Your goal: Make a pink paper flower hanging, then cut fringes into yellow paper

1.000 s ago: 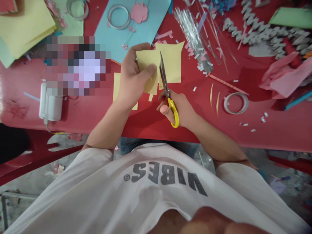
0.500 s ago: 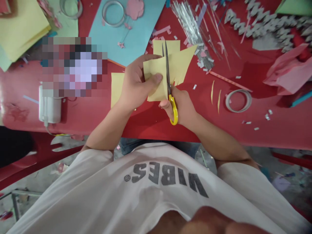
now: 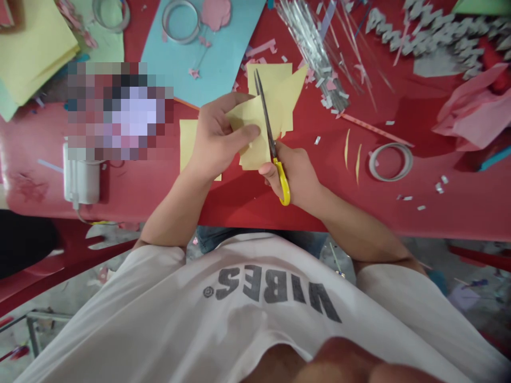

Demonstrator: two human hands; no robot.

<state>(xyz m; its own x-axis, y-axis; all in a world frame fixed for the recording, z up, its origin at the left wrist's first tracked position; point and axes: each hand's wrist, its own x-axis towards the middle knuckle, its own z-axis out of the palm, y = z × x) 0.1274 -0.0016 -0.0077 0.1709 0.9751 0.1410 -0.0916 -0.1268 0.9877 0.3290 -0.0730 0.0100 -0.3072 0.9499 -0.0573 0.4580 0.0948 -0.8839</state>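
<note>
The yellow paper (image 3: 249, 133) is held over the red plastic desk (image 3: 459, 213), near the middle of the head view. It is in several uneven layers, but I cannot tell exactly how many. The left hand (image 3: 217, 141) has its grip pinching the paper, with the thumb pressed on top and the fingers behind it. The right hand (image 3: 293, 178) is just below the paper, and its grip is closed around the yellow handles of the scissors (image 3: 281, 183). The long metal blades (image 3: 265, 114) lie across the paper and reach near its upper edge; how far they are spread is hard to see. Just left of the paper, a second yellow sheet (image 3: 189, 143) lies flat on the desk, partly under the left hand. Above the paper is a light blue sheet (image 3: 187, 53), and up to the right is a bundle of silver strips (image 3: 315, 50). To the right of the paper lie thin yellow slivers (image 3: 351, 157) and a roll of tape (image 3: 390, 162). Further right is crumpled pink paper (image 3: 475, 106).
</note>
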